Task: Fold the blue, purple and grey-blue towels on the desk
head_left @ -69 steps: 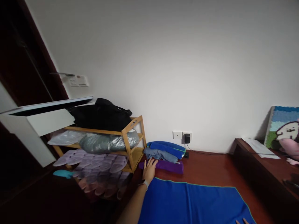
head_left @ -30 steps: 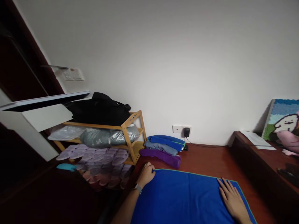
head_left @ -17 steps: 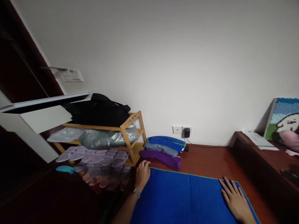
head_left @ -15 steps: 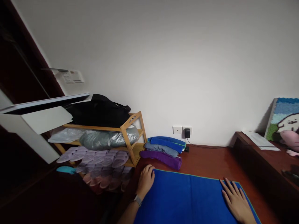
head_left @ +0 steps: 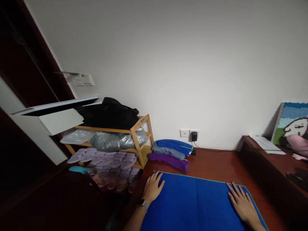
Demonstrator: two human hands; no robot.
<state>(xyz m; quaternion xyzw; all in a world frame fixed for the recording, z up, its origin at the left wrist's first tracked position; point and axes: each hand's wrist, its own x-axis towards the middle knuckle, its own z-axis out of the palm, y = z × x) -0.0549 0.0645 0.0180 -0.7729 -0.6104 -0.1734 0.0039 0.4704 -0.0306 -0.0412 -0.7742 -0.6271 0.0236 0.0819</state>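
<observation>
A blue cloth with green edging (head_left: pixel 187 202) is spread over the reddish-brown tabletop (head_left: pixel 216 163), with a crease down its middle. My left hand (head_left: pixel 153 187), a watch on its wrist, lies on the far left corner of the cloth with fingers stretched out. Near the far right corner, my right hand (head_left: pixel 243 203) rests flat, its fingers spread. Beyond the cloth sit folded cloths: a purple one (head_left: pixel 169 161) in front, a grey-blue one (head_left: pixel 169 152) behind it, and a blue one (head_left: pixel 174 146) at the back. The cloth's near part is cut off by the frame.
On the left stands a wooden rack (head_left: pixel 138 141) with a black bag (head_left: pixel 110 115), plastic-wrapped items and several slippers (head_left: pixel 128 160). A black plug (head_left: pixel 194 136) with a cable sits in the wall. A raised ledge (head_left: pixel 260 160) at right carries paper and a picture (head_left: pixel 292 123).
My left hand has opened out, its fingers now reaching over the cloth's corner, whose green edge shows beside them. My right hand stays nearly in place. The view has shifted slightly left.
</observation>
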